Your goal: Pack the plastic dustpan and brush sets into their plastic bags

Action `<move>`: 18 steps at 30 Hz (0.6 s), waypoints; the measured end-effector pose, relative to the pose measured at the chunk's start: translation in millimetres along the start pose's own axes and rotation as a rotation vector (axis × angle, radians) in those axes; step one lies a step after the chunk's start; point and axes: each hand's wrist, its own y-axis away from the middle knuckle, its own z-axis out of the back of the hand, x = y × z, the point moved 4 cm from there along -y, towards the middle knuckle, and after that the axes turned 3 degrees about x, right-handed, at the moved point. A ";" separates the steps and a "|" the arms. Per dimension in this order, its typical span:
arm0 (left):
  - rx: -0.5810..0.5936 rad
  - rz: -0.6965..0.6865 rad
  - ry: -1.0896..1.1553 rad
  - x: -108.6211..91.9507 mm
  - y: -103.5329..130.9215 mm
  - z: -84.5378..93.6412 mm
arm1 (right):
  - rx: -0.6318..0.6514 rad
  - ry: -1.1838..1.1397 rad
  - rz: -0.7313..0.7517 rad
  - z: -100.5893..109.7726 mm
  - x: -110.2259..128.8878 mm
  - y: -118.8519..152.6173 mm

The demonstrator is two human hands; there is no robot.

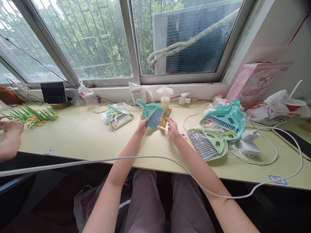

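My left hand [143, 124] is closed on a small teal dustpan-and-brush set [153, 114], lifted over the middle of the table with its bristles towards the right. My right hand [172, 127] pinches the yellow printed card [165, 117] at the bristle end of the set. To the left lies another set in clear wrap [119, 116], teal and green. On the right are a wrapped green dustpan and brush [211, 142] and, behind it, a pile of teal sets [222, 118].
A white cable [155, 157] crosses low in front, over my right forearm. A white charger [249, 147], a phone [295, 142] and a pink box [259, 82] are at the right. A lidded cup [165, 97] stands behind my hands. Another person's hand [11, 132] is beside green-leaved plant pieces [34, 116].
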 end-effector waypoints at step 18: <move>0.155 -0.010 -0.034 -4.7 7.4 -14.1 | 0.177 0.276 0.047 5.5 18.0 -10.9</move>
